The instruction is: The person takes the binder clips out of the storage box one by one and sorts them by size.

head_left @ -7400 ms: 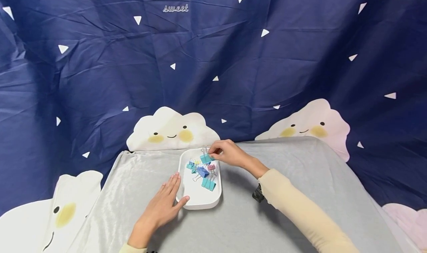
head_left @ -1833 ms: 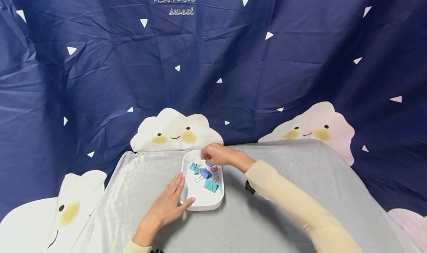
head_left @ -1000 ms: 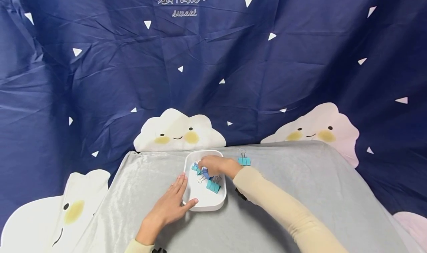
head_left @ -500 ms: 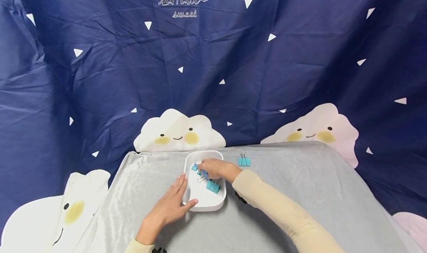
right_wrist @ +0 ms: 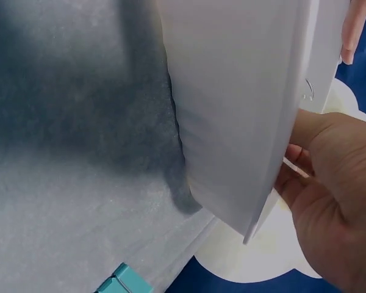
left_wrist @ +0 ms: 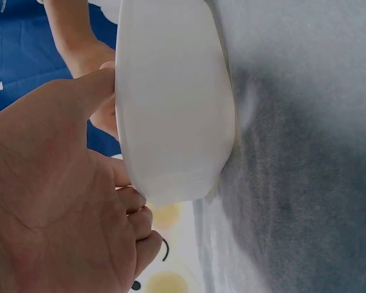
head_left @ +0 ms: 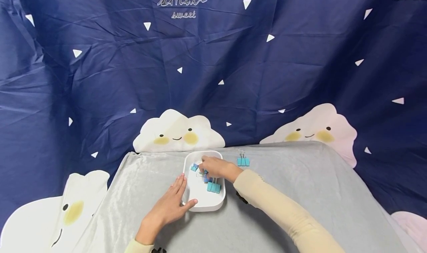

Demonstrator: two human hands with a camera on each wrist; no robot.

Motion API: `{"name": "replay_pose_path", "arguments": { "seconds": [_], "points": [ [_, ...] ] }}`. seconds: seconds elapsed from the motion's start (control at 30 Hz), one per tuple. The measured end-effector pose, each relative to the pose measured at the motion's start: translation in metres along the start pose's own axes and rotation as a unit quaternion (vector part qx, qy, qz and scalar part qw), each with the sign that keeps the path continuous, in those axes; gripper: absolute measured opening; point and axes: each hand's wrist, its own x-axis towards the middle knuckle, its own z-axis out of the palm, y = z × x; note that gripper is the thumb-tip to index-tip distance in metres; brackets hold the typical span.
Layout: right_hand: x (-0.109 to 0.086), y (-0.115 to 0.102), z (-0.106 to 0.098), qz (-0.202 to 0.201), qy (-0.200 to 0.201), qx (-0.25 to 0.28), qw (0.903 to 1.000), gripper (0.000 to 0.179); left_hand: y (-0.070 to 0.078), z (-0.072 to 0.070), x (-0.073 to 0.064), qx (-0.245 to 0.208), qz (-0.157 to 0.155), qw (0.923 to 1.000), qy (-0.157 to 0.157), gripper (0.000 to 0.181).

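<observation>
My left hand (head_left: 168, 203) rests along the left rim of the white tray (head_left: 205, 207), fingers straight, thumb at the near corner. In the left wrist view that thumb and the fingertips touch the tray's edge. My right hand (head_left: 216, 167) reaches over the right rim, its fingers bent down among the binder clips. A blurred blue binder clip (head_left: 207, 179) shows just below the fingertips; I cannot tell whether they pinch a clip. Small clips (head_left: 194, 167) lie left of the fingers, and a larger teal binder clip (head_left: 214, 187) lies nearer me. The hand hides the other clips.
Right of the tray, another teal binder clip (head_left: 243, 162) lies on the grey cloth (head_left: 280, 179), its wire handles pointing away. Behind the table's back edge hangs a dark blue curtain (head_left: 200, 53) with cloud prints.
A large teal clip, earlier in the tray at my right fingers, now lies on the cloth to the right. My right hand is back in the tray, where the blue clip has shifted. Left hand stays put.
</observation>
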Motion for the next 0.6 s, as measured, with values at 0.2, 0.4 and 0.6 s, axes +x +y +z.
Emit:
{"name": "replay_pose_path", "arguments": {
  "seconds": [0.2, 0.4, 0.6],
  "points": [
    [-0.001, 0.004, -0.004, -0.047, 0.037, 0.003, 0.9982, 0.019, 0.0, 0.001, 0.001, 0.001, 0.003, 1.0, 0.001, 0.099],
    [-0.001, 0.006, -0.009, -0.074, 0.069, -0.001, 0.9949, 0.022, -0.001, 0.002, 0.001, -0.001, 0.004, 1.0, 0.004, 0.098],
    [-0.001, 0.007, -0.014, -0.089, 0.091, 0.016, 0.9917, 0.019, 0.0, 0.001, -0.001, -0.006, 0.001, 1.0, 0.005, 0.099]
  ]
}}
